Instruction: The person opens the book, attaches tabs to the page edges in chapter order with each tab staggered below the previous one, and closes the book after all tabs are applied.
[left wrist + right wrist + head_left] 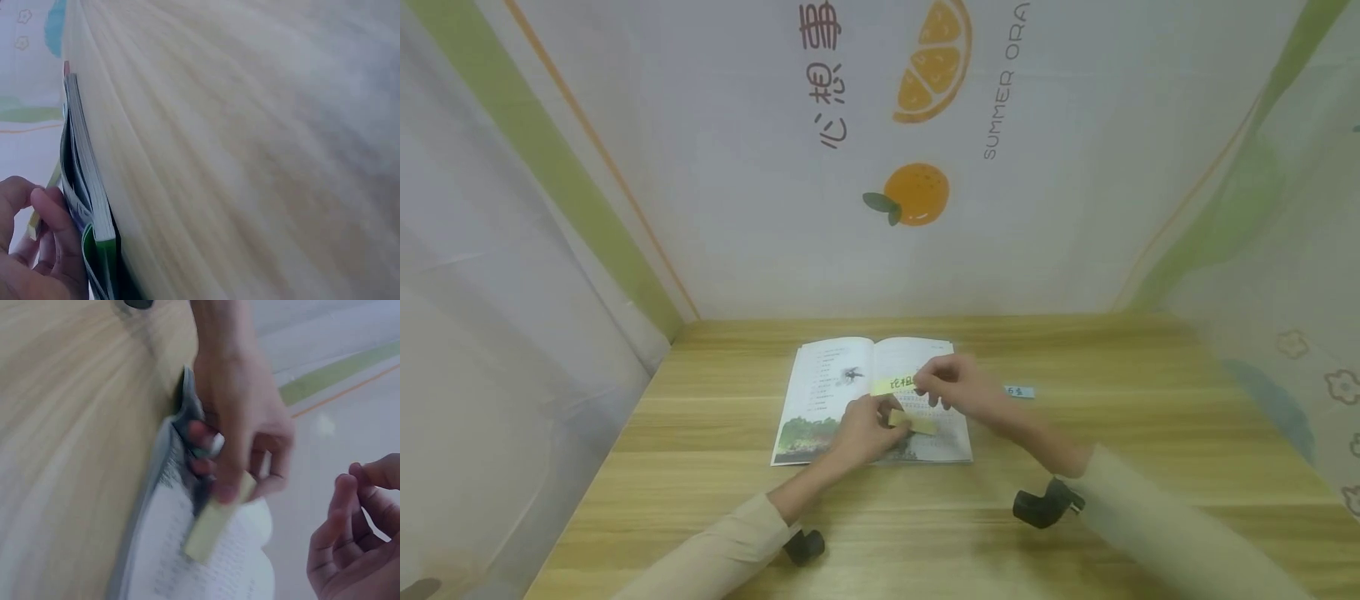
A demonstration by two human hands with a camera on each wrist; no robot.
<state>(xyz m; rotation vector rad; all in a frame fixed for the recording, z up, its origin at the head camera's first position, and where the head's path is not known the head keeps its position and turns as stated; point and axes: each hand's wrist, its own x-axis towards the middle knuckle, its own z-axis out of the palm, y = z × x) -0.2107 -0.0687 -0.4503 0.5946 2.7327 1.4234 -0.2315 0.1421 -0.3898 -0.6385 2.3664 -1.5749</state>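
An open book [820,400] lies on the wooden table, with a yellow patch [891,385] bearing dark characters on its right page. My left hand [865,429] is over the lower middle of the book and pinches a small yellow sticky note pad [917,423] between thumb and fingers. The right wrist view shows this pad [215,525] just above the printed page. My right hand [951,385] is raised above the right page, beside the yellow patch. Its thumb and index fingertips [355,472] meet, and no thing shows between them.
A small light-blue slip [1019,392] with handwriting lies right of the book, partly behind my right hand. Black wrist devices [1041,504] hang below both sleeves. A white curtain [760,208] with orange prints stands behind the table [700,433].
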